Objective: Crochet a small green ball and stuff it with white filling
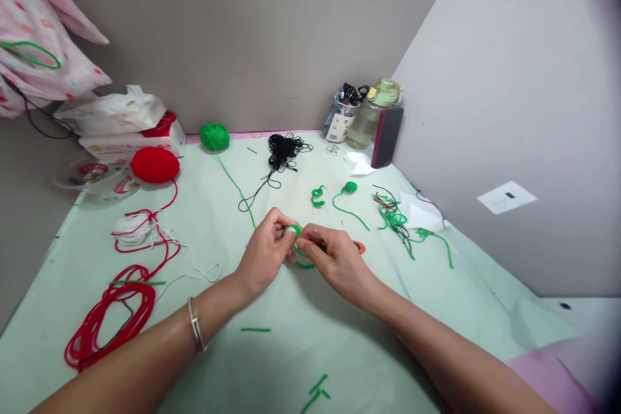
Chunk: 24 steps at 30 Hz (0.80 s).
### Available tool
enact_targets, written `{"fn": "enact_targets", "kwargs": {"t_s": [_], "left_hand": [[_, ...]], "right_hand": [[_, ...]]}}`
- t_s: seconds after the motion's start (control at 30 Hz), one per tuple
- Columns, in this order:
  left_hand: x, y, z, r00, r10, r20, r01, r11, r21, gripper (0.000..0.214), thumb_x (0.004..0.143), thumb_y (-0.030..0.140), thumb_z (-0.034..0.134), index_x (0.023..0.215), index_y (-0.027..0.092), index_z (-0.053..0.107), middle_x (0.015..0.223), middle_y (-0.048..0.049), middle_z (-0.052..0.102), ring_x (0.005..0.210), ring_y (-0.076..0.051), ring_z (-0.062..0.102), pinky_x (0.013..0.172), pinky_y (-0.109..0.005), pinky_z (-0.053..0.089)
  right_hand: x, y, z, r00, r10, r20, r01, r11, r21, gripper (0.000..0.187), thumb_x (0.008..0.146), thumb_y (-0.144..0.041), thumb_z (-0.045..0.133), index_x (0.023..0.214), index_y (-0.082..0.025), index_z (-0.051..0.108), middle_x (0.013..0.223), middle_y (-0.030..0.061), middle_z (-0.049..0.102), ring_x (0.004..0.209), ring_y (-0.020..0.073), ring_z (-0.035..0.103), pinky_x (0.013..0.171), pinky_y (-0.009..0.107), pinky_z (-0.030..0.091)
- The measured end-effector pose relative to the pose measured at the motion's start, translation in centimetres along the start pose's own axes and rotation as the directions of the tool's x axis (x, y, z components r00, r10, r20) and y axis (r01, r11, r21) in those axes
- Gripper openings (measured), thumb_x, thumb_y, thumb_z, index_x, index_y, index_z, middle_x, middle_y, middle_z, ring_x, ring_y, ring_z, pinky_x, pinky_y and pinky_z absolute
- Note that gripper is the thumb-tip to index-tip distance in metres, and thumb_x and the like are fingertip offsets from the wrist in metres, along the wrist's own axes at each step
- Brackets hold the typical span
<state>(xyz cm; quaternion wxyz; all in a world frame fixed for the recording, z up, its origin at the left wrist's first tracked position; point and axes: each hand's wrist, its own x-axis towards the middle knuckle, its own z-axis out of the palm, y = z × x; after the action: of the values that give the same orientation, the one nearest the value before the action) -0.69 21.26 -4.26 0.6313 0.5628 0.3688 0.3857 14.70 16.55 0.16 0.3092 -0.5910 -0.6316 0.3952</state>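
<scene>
Near the middle of the table, my left hand (268,247) is closed in a pinch on a small green-and-white yarn piece (294,230). My right hand (337,259) meets it from the right, its fingers pressed together at the edge of the piece. What those fingers grip is mostly hidden. A green yarn strand (305,266) loops below, between the hands. Partly covered by my right hand, an orange-rimmed object (359,247) lies on the table; its kind is unclear. A green yarn ball (214,136) at the back trails a strand towards my left hand.
Left are a red yarn ball (155,165), white yarn (133,230) and coiled red yarn (140,310). Behind lies tangled black cord (285,150). A pen cup (339,119), a bottle (363,124) and a phone (387,138) stand back right. Yarn scraps (395,217) lie right.
</scene>
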Motion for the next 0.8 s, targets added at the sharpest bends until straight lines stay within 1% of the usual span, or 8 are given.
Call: {"fn": "enact_targets", "kwargs": {"t_s": [0.1, 0.17, 0.3, 0.37, 0.43, 0.53, 0.63, 0.8], "left_hand": [[-0.4, -0.4, 0.3, 0.996, 0.06, -0.061, -0.059, 0.998, 0.022, 0.014, 0.092, 0.026, 0.064, 0.093, 0.022, 0.05, 0.094, -0.001, 0.063, 0.065, -0.012, 0.058, 0.062, -0.03, 0.049], [-0.8, -0.4, 0.4, 0.994, 0.088, -0.066, -0.086, 0.996, 0.021, 0.014, 0.093, 0.027, 0.064, 0.097, 0.023, 0.051, 0.098, -0.002, 0.062, 0.073, -0.014, 0.06, 0.067, -0.03, 0.051], [-1.2, 0.5, 0.3, 0.994, 0.109, -0.003, -0.109, 0.994, -0.018, 0.016, 0.093, 0.027, 0.065, 0.102, 0.022, 0.053, 0.103, -0.0043, 0.063, 0.089, -0.018, 0.066, 0.079, -0.033, 0.055], [-1.2, 1.0, 0.0, 0.995, 0.091, 0.037, -0.089, 0.994, -0.055, 0.014, 0.095, 0.029, 0.063, 0.101, 0.022, 0.053, 0.105, -0.0046, 0.064, 0.088, -0.017, 0.067, 0.082, -0.034, 0.056], [-1.1, 1.3, -0.2, 0.997, 0.049, 0.056, -0.045, 0.996, -0.076, 0.015, 0.096, 0.033, 0.062, 0.097, 0.021, 0.053, 0.103, -0.0037, 0.064, 0.082, -0.016, 0.068, 0.079, -0.033, 0.057], [-0.8, 1.3, -0.3, 0.999, -0.019, 0.045, 0.023, 0.997, -0.079, 0.021, 0.093, 0.036, 0.067, 0.092, 0.021, 0.051, 0.094, -0.0009, 0.065, 0.073, -0.015, 0.07, 0.073, -0.032, 0.057], [-0.6, 1.1, -0.2, 0.998, -0.056, 0.029, 0.058, 0.995, -0.084, 0.024, 0.09, 0.035, 0.07, 0.088, 0.022, 0.05, 0.086, 0.0014, 0.065, 0.067, -0.015, 0.068, 0.067, -0.031, 0.056], [-0.1, 0.9, 0.0, 0.995, -0.1, 0.019, 0.102, 0.99, -0.098, 0.021, 0.084, 0.028, 0.072, 0.082, 0.022, 0.053, 0.079, 0.0027, 0.067, 0.061, -0.013, 0.064, 0.062, -0.028, 0.052]], "right_hand": [[0.7, 0.7, 0.1, 0.998, 0.053, -0.032, -0.051, 0.997, 0.064, 0.032, 0.093, -0.033, 0.057, 0.064, -0.02, 0.051, 0.055, -0.0074, 0.04, 0.052, 0.0093, 0.032, 0.051, 0.026, 0.022], [1.0, 0.9, 0.1, 0.996, 0.076, -0.054, -0.071, 0.993, 0.091, 0.035, 0.09, -0.037, 0.061, 0.062, -0.021, 0.048, 0.054, -0.0073, 0.04, 0.053, 0.0093, 0.031, 0.051, 0.026, 0.021], [1.0, 0.9, 0.0, 0.993, 0.095, -0.072, -0.086, 0.99, 0.115, 0.032, 0.088, -0.038, 0.063, 0.064, -0.02, 0.053, 0.055, -0.0073, 0.041, 0.054, 0.0096, 0.032, 0.052, 0.026, 0.024], [0.9, 1.0, -0.2, 0.993, 0.097, -0.067, -0.087, 0.987, 0.131, 0.03, 0.087, -0.038, 0.063, 0.065, -0.02, 0.054, 0.055, -0.0074, 0.041, 0.054, 0.0097, 0.032, 0.053, 0.026, 0.024], [0.8, 1.2, -0.5, 0.994, 0.097, -0.059, -0.089, 0.988, 0.127, 0.029, 0.088, -0.037, 0.063, 0.066, -0.02, 0.053, 0.055, -0.0075, 0.04, 0.054, 0.0096, 0.032, 0.053, 0.026, 0.024], [0.6, 1.1, -0.8, 0.996, 0.085, -0.04, -0.083, 0.994, 0.067, 0.028, 0.092, -0.035, 0.059, 0.069, -0.021, 0.052, 0.057, -0.0074, 0.039, 0.055, 0.0101, 0.032, 0.054, 0.026, 0.025], [0.1, 0.5, -0.8, 0.999, 0.039, -0.006, -0.039, 0.999, -0.009, 0.025, 0.096, -0.031, 0.053, 0.073, -0.021, 0.051, 0.058, -0.0068, 0.044, 0.054, 0.0103, 0.034, 0.055, 0.026, 0.026], [-0.5, 0.0, 0.2, 0.997, -0.073, 0.004, 0.072, 0.959, -0.274, 0.02, 0.095, -0.017, 0.047, 0.079, -0.021, 0.057, 0.057, -0.006, 0.05, 0.052, 0.0114, 0.039, 0.061, 0.027, 0.027]]}}
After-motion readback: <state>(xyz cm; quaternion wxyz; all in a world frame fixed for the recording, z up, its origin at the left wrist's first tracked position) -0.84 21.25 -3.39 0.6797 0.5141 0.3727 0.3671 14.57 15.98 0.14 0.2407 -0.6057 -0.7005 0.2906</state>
